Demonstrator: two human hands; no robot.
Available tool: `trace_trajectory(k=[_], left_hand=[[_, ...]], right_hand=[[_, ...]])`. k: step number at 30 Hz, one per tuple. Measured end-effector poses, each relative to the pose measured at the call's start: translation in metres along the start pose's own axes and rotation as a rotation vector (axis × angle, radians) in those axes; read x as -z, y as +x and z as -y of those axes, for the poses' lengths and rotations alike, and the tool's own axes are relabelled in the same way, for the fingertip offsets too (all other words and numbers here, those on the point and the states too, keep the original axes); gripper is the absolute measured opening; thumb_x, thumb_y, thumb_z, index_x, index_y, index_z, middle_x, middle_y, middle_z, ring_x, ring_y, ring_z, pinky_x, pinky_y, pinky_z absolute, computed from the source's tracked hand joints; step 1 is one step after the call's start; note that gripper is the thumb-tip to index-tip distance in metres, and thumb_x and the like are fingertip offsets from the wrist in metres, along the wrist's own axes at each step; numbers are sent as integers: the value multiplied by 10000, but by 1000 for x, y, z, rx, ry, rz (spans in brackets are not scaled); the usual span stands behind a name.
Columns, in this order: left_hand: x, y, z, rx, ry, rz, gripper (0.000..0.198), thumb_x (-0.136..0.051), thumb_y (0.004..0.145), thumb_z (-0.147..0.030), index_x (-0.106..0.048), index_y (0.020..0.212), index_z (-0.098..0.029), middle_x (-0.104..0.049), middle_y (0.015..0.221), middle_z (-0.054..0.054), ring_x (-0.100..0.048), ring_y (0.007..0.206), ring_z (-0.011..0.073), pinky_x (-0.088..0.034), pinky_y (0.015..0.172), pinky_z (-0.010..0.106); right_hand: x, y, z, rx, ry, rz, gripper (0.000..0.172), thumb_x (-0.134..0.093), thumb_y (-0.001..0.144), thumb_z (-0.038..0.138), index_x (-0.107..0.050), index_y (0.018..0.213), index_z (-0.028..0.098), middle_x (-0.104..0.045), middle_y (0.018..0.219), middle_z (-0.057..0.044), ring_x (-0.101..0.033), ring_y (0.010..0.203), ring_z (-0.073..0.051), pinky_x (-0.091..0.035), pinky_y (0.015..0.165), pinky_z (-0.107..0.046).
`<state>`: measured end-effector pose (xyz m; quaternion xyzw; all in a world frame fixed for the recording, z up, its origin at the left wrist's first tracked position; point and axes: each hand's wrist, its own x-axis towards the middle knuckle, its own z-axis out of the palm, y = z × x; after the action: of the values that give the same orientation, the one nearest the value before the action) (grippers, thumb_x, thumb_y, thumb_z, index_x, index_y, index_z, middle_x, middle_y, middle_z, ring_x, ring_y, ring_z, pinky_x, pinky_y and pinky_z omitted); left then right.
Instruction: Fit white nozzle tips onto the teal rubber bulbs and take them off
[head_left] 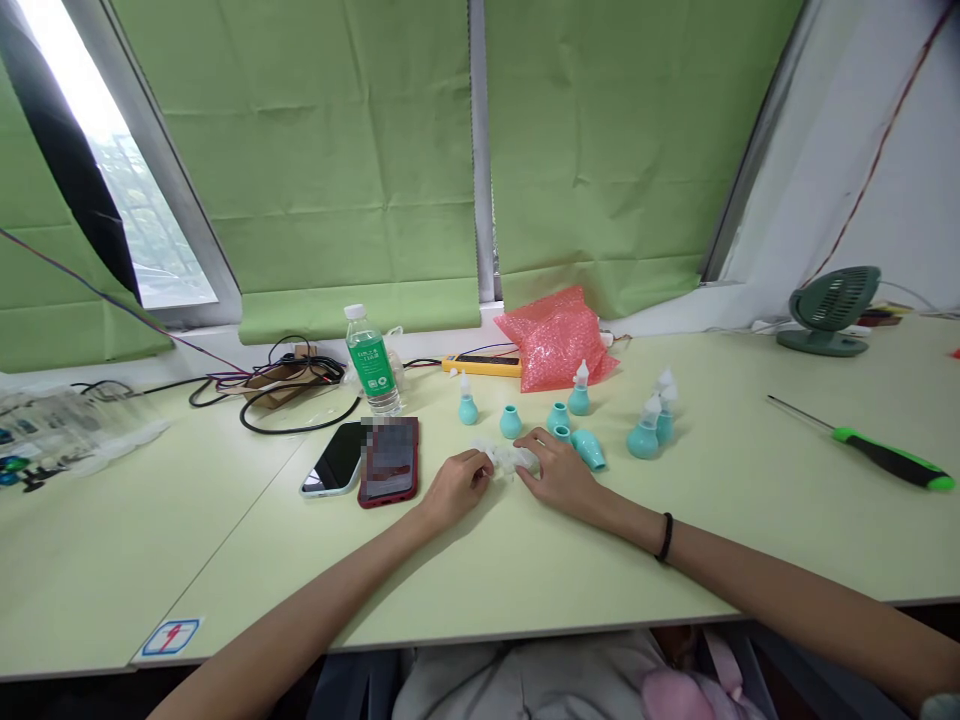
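Small translucent plastic nozzle tips (507, 460) lie in a cluster on the table between my hands. My left hand (457, 488) is closed at the cluster's left side, fingers curled in a pinch; what it holds is hidden. Thumb and fingers of my right hand (559, 472) close around a translucent tip at the right side. Just behind stand open-necked teal rubber bulbs, one bulb (511, 423) apart and another bulb (557, 416) farther right. One teal bulb (589, 450) lies on its side by my right hand. Several bulbs carry tips, such as a capped bulb (468, 408) and another capped bulb (643, 438).
Left of my hands lie a red-cased phone (390, 462) and a light-cased phone (335, 462), with a water bottle (373, 365) behind. Pink bubble wrap (559, 340), a yellow tool (481, 366) and cables (300, 428) line the back. Rightward are a screwdriver (885, 455) and fan (829, 310).
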<state>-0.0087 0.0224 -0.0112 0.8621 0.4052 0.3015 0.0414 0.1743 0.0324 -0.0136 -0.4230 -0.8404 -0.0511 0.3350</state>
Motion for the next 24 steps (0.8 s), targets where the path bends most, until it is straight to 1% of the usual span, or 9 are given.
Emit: trace_trajectory(k=[5, 9, 12, 14, 16, 19, 21, 22, 24], left_hand=[[3, 0, -7, -71, -61, 17, 95, -424, 710, -99, -500, 712, -157, -554, 746, 26, -518, 679, 116, -408, 621, 216], [5, -2, -12, -122, -108, 50, 105, -438, 719, -131, -502, 797, -163, -578, 825, 36, -540, 756, 128, -423, 684, 232], [7, -3, -15, -140, -61, 66, 137, -420, 743, -162, -503, 852, -167, -573, 909, 54, -540, 824, 141, -428, 729, 252], [9, -3, -19, -178, 3, 91, 186, -401, 762, -179, -492, 924, -168, -532, 1025, 75, -499, 936, 159, -410, 796, 281], [11, -3, -22, -238, 69, 146, 251, -387, 775, -189, -453, 1017, -168, -473, 1119, 86, -423, 1044, 177, -374, 864, 313], [11, -2, -24, -313, 143, 223, 304, -376, 785, -193, -398, 1086, -158, -440, 1162, 90, -346, 1117, 188, -313, 935, 352], [10, -2, -23, -324, 172, 248, 306, -367, 788, -187, -390, 1091, -146, -438, 1166, 93, -326, 1135, 186, -278, 966, 358], [9, -1, -22, -321, 180, 254, 305, -363, 788, -182, -390, 1089, -141, -441, 1164, 93, -323, 1139, 182, -268, 975, 355], [8, -2, -20, -310, 185, 256, 305, -361, 785, -169, -392, 1087, -136, -447, 1162, 91, -320, 1143, 176, -266, 982, 342]], right_hand=[[-1, -1, 0, 26, 126, 0, 142, -473, 708, 141, -522, 841, 149, -516, 855, -43, -464, 468, -62, -417, 522, -234], [0, -1, 3, 61, 214, -35, 80, -480, 690, 128, -519, 757, 145, -532, 806, -38, -476, 461, -57, -419, 500, -217], [6, 2, 4, 97, 200, -114, 88, -462, 699, 132, -521, 762, 151, -539, 782, -31, -478, 469, -56, -410, 482, -201], [12, 6, 0, 123, 151, -199, 96, -455, 705, 141, -525, 769, 159, -543, 773, -25, -487, 503, -65, -408, 495, -199], [20, 12, -7, 130, 91, -294, 104, -450, 708, 147, -528, 775, 165, -548, 772, -23, -497, 544, -78, -411, 519, -204], [35, 21, -19, 77, -1, -388, 118, -442, 712, 165, -531, 789, 166, -547, 782, -29, -503, 583, -97, -417, 543, -221], [46, 28, -25, 19, -60, -405, 157, -439, 713, 189, -529, 840, 168, -537, 819, -45, -509, 640, -123, -425, 564, -241], [51, 31, -27, -9, -89, -406, 198, -443, 709, 203, -520, 888, 169, -525, 867, -59, -510, 702, -145, -430, 584, -255], [59, 37, -31, -64, -158, -380, 335, -465, 694, 240, -465, 1022, 174, -460, 1026, -95, -470, 869, -209, -432, 635, -301]])
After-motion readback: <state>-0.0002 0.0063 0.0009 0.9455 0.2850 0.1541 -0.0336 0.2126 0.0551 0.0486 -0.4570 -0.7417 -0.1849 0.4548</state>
